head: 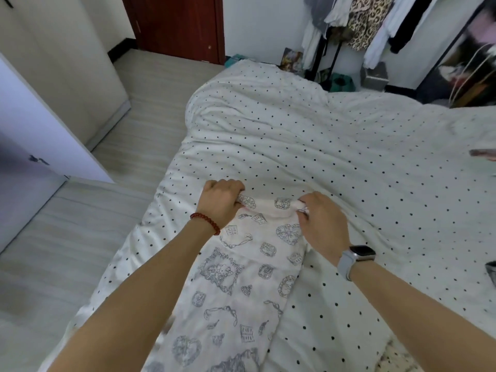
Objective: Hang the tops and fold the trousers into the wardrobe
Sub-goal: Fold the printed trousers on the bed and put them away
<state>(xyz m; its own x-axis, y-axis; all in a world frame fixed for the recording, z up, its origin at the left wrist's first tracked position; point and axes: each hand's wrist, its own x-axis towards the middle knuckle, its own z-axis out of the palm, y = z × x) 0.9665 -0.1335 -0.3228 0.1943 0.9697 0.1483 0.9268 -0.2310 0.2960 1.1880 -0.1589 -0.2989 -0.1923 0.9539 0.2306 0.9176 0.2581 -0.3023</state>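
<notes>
— How were the arms set?

— Both reached forward over the dotted white quilt (349, 157). The left hand (221, 201), a red bead bracelet (205, 222) at its wrist, curled round the far rolled end of the white trousers with grey sketch print (241, 277).

— And the right hand (323, 224)?

— It pinched that same end's right corner, a grey-strapped watch (354, 257) on the wrist.

— Room around?

— Pale wood floor (67, 251) left of the bed edge, bare quilt to the right.
</notes>
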